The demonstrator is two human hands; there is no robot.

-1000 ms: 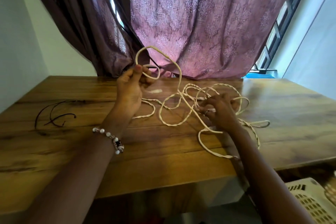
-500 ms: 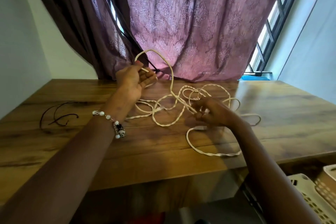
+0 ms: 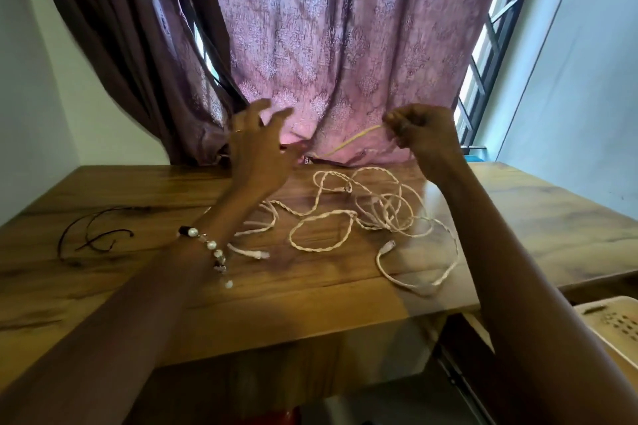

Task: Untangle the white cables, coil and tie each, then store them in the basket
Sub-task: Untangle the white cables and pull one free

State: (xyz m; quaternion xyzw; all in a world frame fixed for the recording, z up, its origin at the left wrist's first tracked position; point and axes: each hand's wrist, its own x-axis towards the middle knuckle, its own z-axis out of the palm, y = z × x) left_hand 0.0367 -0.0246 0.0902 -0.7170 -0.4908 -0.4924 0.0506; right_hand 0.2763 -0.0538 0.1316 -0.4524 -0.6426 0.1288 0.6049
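Basket (image 3: pixel 618 328): nearest, low right, below the table edge; only a corner shows; no cable in the visible part.
Table (image 3: pixel 310 304): wooden; carries the cables.
Cables (image 3: pixel 362 214): white, loose overlapping loops lying at mid-table, between the two forearms; two free plug ends point toward the near edge.
Ties (image 3: pixel 93 235): thin dark strands at the left of the table, well apart from the cables.
Left hand (image 3: pixel 259 145): raised above the far edge, fingers spread wide, gripping nothing that can be seen.
Right hand (image 3: pixel 421 131): raised, closed in a pinch on one strand (image 3: pixel 355 140).
Strand axis: runs down and leftward from the right hand toward the left hand; its lower end is hidden.
Nearer hand: the left hand is nearer the strand's lower run, and is judged the one to take it.
Curtain (image 3: pixel 345 45): farthest, behind both hands.
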